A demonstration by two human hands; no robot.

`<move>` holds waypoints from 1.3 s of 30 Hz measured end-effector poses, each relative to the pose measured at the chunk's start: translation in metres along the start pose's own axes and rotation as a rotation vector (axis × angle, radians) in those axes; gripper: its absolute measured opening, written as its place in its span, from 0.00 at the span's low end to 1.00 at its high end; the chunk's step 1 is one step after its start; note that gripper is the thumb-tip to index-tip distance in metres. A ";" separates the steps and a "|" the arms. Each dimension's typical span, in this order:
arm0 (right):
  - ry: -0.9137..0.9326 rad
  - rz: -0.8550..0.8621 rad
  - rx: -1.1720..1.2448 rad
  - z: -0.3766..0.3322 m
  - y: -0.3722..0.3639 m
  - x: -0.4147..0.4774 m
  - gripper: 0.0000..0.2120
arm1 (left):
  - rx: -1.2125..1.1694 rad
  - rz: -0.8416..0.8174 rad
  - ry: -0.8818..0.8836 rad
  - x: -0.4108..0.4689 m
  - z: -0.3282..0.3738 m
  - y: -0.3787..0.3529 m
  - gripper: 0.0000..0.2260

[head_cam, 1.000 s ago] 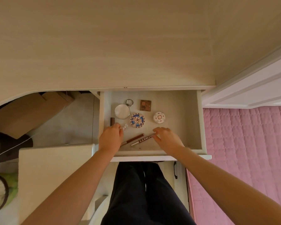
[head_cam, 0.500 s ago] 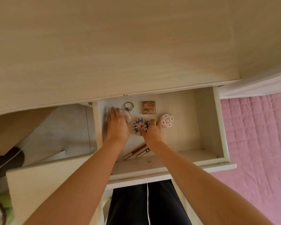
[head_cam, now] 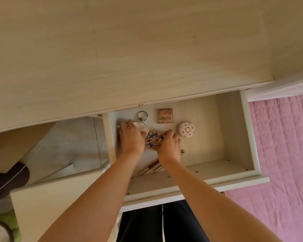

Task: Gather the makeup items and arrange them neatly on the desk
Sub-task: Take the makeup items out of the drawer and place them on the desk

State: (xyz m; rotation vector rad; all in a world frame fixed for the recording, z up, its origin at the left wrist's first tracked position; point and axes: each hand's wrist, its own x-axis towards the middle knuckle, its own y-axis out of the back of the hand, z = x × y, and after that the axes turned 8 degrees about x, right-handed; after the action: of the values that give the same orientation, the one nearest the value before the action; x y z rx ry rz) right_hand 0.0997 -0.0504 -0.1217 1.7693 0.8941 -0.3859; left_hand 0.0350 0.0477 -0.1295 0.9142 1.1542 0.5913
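Note:
The open white drawer [head_cam: 234, 137] holds the makeup items. My left hand [head_cam: 129, 138] lies over a round white compact with a key ring [head_cam: 142, 125], fingers curled past its left rim and thumb on its near rim. Fingers and thumb of my right hand [head_cam: 169, 144] grip the rim of a blue patterned round compact [head_cam: 154, 139]. A square brown eyeshadow palette [head_cam: 165, 116] lies at the drawer's back. To the right sits a white floral round compact [head_cam: 186, 129]. Two rose-gold pencils [head_cam: 150, 167] lie partly under my right wrist.
The pale wooden desk top [head_cam: 129, 49] fills the upper view, above the drawer. A pink quilted cover [head_cam: 287, 145] lies at the right. A white panel [head_cam: 59, 198] stands left of my arms, with a cardboard box [head_cam: 16, 144] beyond it. My dark trousers [head_cam: 161, 224] are below.
Both hands moved from the pencils at the drawer's front up to the round compacts. The left fingers have curled over the white one and the right hand has closed on the blue one.

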 end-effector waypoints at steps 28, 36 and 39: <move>0.002 0.035 0.609 -0.020 0.068 -0.057 0.18 | -0.920 -0.103 0.104 -0.052 -0.011 0.063 0.20; 0.144 0.072 0.720 -0.047 0.095 -0.093 0.18 | -1.159 -0.041 0.098 -0.087 -0.024 0.113 0.17; 0.182 0.073 0.751 -0.061 0.104 -0.096 0.17 | -1.245 0.002 0.114 -0.089 -0.035 0.134 0.16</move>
State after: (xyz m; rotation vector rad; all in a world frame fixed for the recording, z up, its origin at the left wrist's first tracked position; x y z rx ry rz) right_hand 0.1017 -0.0480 0.0326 2.5510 0.8653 -0.5671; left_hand -0.0193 0.0568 0.0261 -0.1936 0.6539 1.1670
